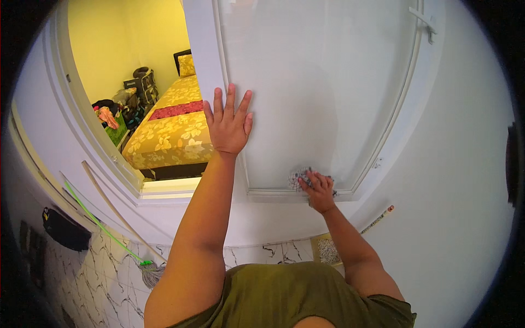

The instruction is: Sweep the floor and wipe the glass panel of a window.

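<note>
My left hand (230,123) rests flat with spread fingers against the white frame (207,45) at the left edge of a window pane. Low on the pane, my right hand (320,192) presses a checked cloth (296,180) to the frosted glass (287,102), close to the bottom rail. Part of the cloth is hidden under the fingers. A white window handle (422,18) sticks out at the upper right of the frame.
Left of the pane, an opening shows a bed (172,139) with a yellow floral cover and a green basket (117,130) of clothes. A mop (151,272) with a green pole and a wooden stick (115,209) lean on the wall. Marble-patterned tiles (98,283) cover the floor.
</note>
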